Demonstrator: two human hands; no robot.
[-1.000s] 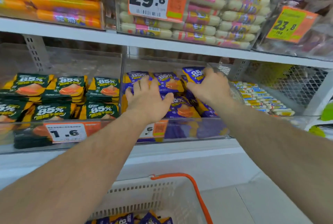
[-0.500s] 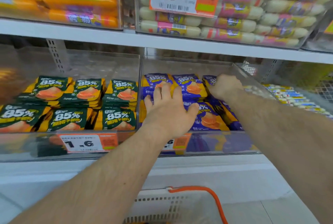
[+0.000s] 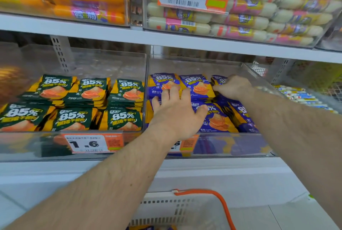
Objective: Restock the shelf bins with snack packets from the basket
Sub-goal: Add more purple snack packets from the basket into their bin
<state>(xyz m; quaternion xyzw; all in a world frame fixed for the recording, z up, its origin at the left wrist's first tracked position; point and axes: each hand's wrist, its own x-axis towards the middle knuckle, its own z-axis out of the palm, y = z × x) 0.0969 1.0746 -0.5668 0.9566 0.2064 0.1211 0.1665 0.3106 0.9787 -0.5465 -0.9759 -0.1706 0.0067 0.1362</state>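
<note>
Both hands work inside the clear bin; the left hand lies flat, fingers spread, on the purple packets; the right hand, beyond it, pinches a back-row packet; more packets wait in the basket below the wrists, so restocking seems unfinished.

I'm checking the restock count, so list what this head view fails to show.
- Basket: contents cut off by the bottom edge.
- Purple bin's price tag: the left forearm hides most digits.
- Packets under the left hand: covered by the palm.
- Right hand: fingertips hidden behind a purple packet.
</note>
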